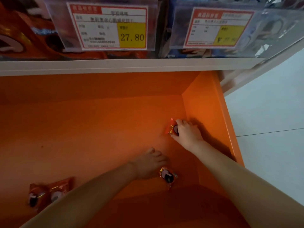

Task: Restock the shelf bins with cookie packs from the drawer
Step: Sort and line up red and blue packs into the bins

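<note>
Nearest the camera, at the lower left of the deep orange smooth-walled drawer [205, 112], a pair of small orange foil cookie packs [47, 191] lies side by side on the flat floor, each printed with a dark round biscuit. A little further in, a single orange foil cookie pack [167, 176] rests just beside the heel of the left hand [149, 163], whose fingers are spread and laid flat on the drawer floor, holding nothing. Beyond that, close to the drawer's right wall, the right hand [185, 130] pinches a far orange foil cookie pack [170, 129], forefinger over its top edge and thumb under its lower edge. These packs look light and thin. The glossy wrapper is probably slick and will crinkle, and the biscuit inside is likely brittle, so a gentle pinch across the flat middle, or by the crimped end seams, should serve better than a hard squeeze. Several could probably be gathered in one hand. Further back a matt white shelf edge [131, 65] runs across the view. Above it stand clear, hard plastic shelf bins [271, 30], the left one showing orange wrappers and the right one blue. Each front carries a red-bordered paper price label [107, 27] with a yellow block. To the far right lies a pale, smooth tiled floor [271, 112].
</note>
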`<state>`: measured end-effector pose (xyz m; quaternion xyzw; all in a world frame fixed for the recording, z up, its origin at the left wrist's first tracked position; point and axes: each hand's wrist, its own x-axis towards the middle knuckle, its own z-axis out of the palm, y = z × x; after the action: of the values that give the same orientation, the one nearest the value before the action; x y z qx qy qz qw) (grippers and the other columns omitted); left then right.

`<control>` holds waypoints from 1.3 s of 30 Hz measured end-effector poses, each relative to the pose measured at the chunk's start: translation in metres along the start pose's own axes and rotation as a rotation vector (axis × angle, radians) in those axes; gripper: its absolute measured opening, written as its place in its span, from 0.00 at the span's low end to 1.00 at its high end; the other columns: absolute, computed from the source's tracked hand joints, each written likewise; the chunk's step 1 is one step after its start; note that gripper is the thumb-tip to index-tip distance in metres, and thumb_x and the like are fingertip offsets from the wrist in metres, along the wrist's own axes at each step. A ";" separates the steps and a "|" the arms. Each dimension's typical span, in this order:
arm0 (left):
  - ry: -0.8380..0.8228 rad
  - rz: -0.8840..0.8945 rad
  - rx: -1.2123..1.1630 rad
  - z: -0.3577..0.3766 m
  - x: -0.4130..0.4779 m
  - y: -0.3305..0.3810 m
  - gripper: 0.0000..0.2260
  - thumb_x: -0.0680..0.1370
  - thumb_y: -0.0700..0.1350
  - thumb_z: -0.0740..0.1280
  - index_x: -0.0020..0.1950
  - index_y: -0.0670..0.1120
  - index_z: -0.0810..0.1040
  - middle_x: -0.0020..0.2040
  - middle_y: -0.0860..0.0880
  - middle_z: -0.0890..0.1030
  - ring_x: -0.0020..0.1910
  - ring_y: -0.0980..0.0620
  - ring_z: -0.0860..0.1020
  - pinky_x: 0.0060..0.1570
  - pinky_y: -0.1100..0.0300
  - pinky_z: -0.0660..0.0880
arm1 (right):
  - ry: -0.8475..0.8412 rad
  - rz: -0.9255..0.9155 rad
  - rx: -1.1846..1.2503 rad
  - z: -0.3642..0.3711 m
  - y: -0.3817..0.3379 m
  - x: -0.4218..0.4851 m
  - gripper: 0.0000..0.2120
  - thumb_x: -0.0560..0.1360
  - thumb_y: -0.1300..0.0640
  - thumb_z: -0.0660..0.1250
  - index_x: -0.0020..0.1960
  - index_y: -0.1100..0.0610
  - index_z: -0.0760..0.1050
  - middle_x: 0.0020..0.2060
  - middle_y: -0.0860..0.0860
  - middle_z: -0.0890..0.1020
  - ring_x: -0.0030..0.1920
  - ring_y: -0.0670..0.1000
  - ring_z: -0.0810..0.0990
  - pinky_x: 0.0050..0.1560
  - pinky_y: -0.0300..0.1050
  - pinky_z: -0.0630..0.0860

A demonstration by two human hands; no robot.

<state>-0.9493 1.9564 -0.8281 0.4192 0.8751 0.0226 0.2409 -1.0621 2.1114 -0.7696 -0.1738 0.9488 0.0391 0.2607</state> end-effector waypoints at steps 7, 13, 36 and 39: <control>0.062 -0.208 -0.090 -0.008 0.000 0.009 0.20 0.63 0.55 0.76 0.51 0.49 0.81 0.48 0.49 0.79 0.51 0.51 0.78 0.52 0.60 0.70 | 0.013 0.014 0.035 -0.007 -0.001 -0.007 0.27 0.77 0.45 0.64 0.68 0.58 0.63 0.62 0.55 0.73 0.63 0.56 0.72 0.61 0.54 0.73; -0.019 -0.378 -0.211 -0.014 -0.033 -0.003 0.13 0.80 0.46 0.61 0.63 0.44 0.74 0.64 0.44 0.71 0.67 0.45 0.66 0.64 0.52 0.58 | 0.026 -0.010 0.079 -0.020 -0.009 -0.018 0.31 0.76 0.41 0.64 0.70 0.60 0.63 0.65 0.55 0.71 0.66 0.55 0.68 0.62 0.47 0.69; 1.099 -0.830 -1.317 -0.156 -0.158 0.018 0.05 0.82 0.43 0.59 0.55 0.42 0.69 0.48 0.42 0.78 0.39 0.53 0.81 0.37 0.54 0.82 | 0.055 -0.222 0.925 -0.106 -0.073 -0.108 0.14 0.79 0.50 0.63 0.60 0.52 0.64 0.55 0.48 0.74 0.55 0.47 0.74 0.57 0.39 0.70; 1.134 -0.788 -1.463 -0.171 -0.160 0.029 0.09 0.79 0.43 0.64 0.57 0.42 0.69 0.52 0.45 0.79 0.44 0.53 0.82 0.37 0.61 0.80 | 0.061 -0.212 1.046 -0.118 -0.076 -0.122 0.12 0.79 0.51 0.62 0.61 0.51 0.66 0.57 0.48 0.75 0.56 0.44 0.75 0.56 0.34 0.70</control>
<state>-0.9184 1.8837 -0.6059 -0.2238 0.7080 0.6694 -0.0227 -0.9947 2.0587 -0.6050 -0.1167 0.8260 -0.4709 0.2871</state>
